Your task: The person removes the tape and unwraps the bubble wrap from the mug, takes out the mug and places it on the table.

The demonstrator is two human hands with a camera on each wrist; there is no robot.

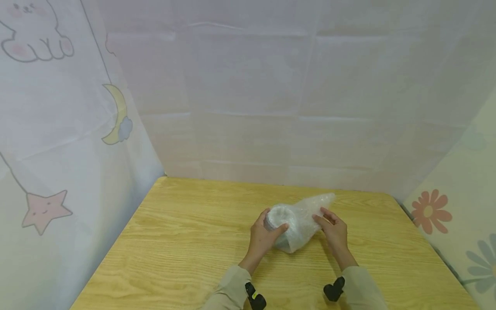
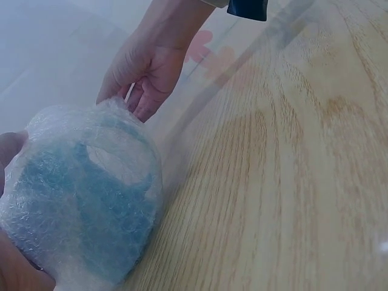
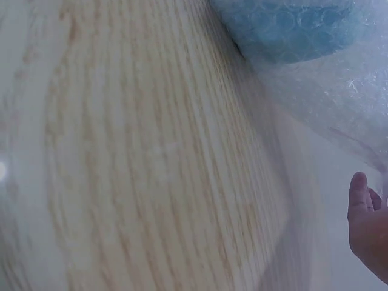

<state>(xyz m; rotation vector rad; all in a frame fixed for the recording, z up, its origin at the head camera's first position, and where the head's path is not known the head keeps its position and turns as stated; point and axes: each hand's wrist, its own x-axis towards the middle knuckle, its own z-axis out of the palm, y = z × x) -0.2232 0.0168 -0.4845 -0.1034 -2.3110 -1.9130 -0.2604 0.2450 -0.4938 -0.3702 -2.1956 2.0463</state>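
A light blue object (image 2: 112, 206) with a rounded shape shows through layers of clear bubble wrap (image 1: 308, 215); its exact kind is hidden by the wrap. My left hand (image 1: 262, 237) grips the bulky wrapped end, with the thumb on the near side and the fingers round the far left side. Toward the right, the loose wrap tapers to a tail, and my right hand (image 1: 335, 231) pinches its edge between thumb and fingers. In the right wrist view, the sheet hangs out from the blue object toward the right hand (image 3: 368, 233).
The bundle is over a wooden table (image 1: 186, 241) with light grain. Pale cloth (image 1: 248, 86) hangs behind the table, and printed cloth stands at both sides. Each forearm wears a dark wrist mount (image 1: 255, 297) over a beige sleeve (image 1: 228, 288).
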